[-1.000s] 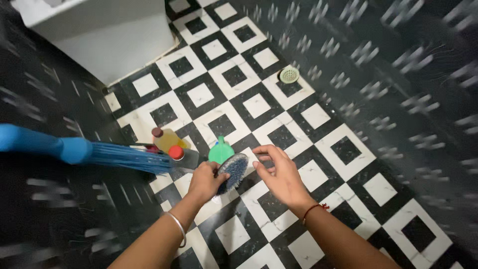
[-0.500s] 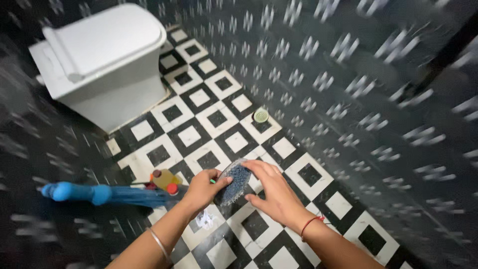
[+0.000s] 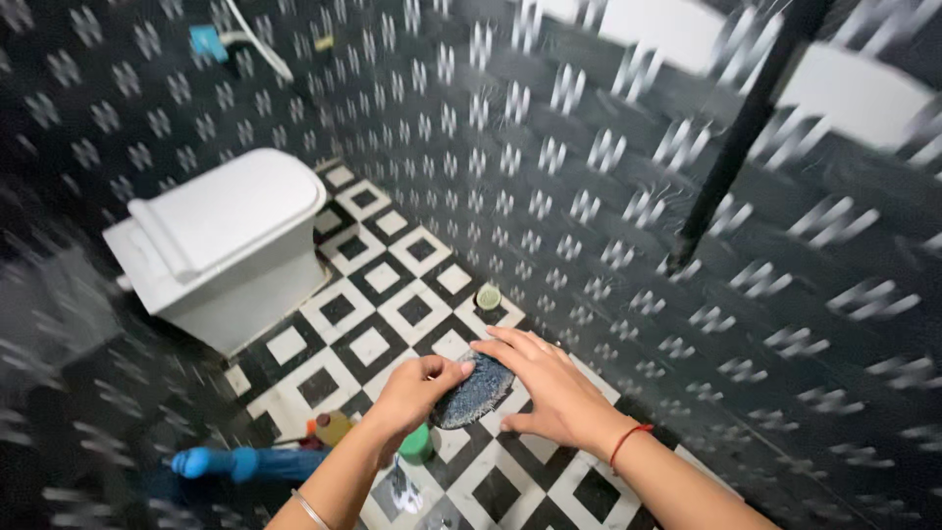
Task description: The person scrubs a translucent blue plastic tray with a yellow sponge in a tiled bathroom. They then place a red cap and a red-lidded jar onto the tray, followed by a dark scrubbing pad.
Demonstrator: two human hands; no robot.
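One scrub brush [image 3: 475,393], two hands, left hand [image 3: 412,393], right hand [image 3: 542,393]

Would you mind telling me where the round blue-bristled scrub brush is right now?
In the head view, the round blue-bristled scrub brush sits low at centre, held between the left hand and right hand, above the chequered floor, right of the white toilet.

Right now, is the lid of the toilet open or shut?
Shut. The white lid lies flat over the toilet, so no bowl opening shows.
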